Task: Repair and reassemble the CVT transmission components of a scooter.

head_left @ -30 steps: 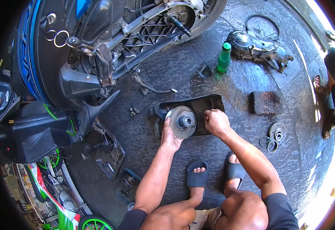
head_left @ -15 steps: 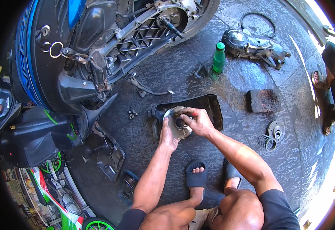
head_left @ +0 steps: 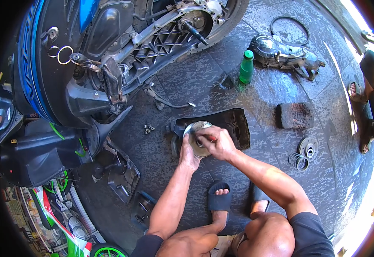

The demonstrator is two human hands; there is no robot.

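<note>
My left hand [head_left: 188,155] grips the rim of a round, shiny metal pulley disc [head_left: 201,151] from its left side. Over the disc's centre, the fingers of my right hand [head_left: 222,144] are closed around a small red-handled tool [head_left: 212,138]. Its working end is hidden by my fingers, so its exact kind does not show. Beneath both hands lies a black plastic cover [head_left: 235,118], its hollow side up, on the dark tiled floor.
A partly stripped scooter [head_left: 152,47] stands at the upper left. Further right are a green bottle [head_left: 246,68], an engine cover [head_left: 281,53], a belt [head_left: 307,32], a dark block [head_left: 296,115], a spring [head_left: 298,162] and a round plate [head_left: 308,144]. Another person's foot [head_left: 356,92] shows far right.
My right hand has turned and shifted slightly over the disc's centre, covering more of the red-handled tool. My left hand keeps its hold on the disc.
</note>
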